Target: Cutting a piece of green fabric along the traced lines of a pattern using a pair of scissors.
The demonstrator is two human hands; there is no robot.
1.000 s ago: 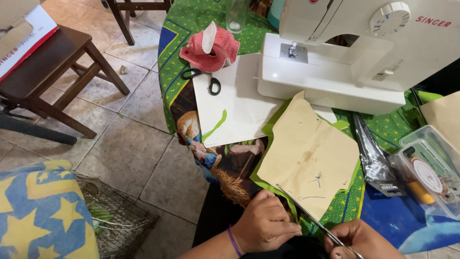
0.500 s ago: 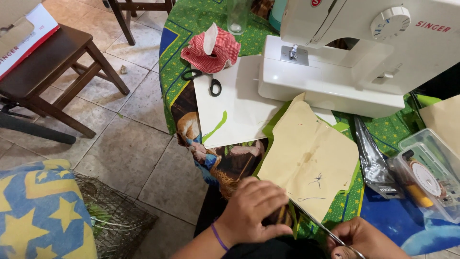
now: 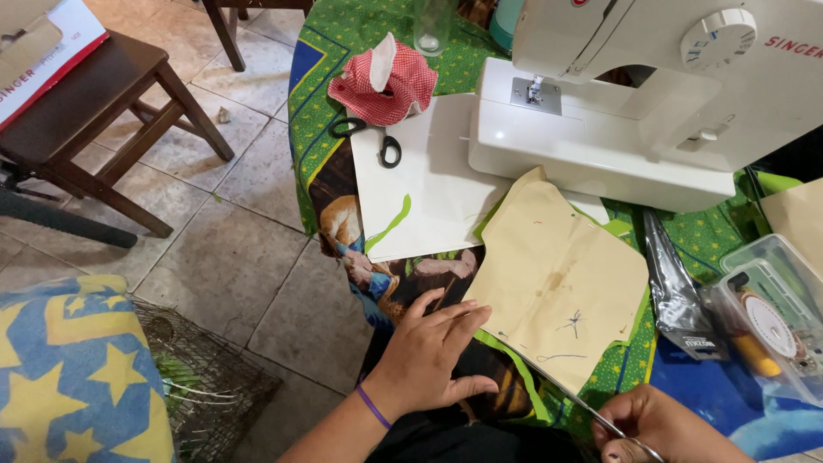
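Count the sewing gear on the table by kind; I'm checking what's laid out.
Sewing machine: 1
Black scissors: 1
Tan fabric: 1
White sheet: 1
Red checked pouch: 1
Clear box: 1
Total: 6

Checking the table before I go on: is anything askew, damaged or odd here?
The tan paper piece lies askew, with stains and stray thread stitches near its lower edge. The left hand presses flat beside it; the right hand holds a thin metal tool. The scissors lie partly on white paper.
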